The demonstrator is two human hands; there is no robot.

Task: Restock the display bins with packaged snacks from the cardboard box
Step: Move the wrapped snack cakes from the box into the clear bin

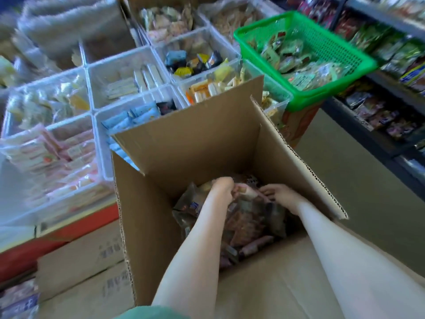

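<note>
An open cardboard box (184,143) stands in front of me with its flaps up. Dark brown packaged snacks (248,224) fill its bottom. Both my hands reach down inside it. My left hand (222,188) curls its fingers round a clump of the snack packs. My right hand (279,196) grips packs beside it, fingers bent into the pile. Behind the box lie clear plastic display bins (92,93) holding various wrapped snacks.
A green mesh basket (305,97) with green packs sits at the right of the bins. Store shelves (379,107) with goods line the far right. Closed cartons (80,256) are stacked at lower left. Grey floor (356,171) runs between box and shelves.
</note>
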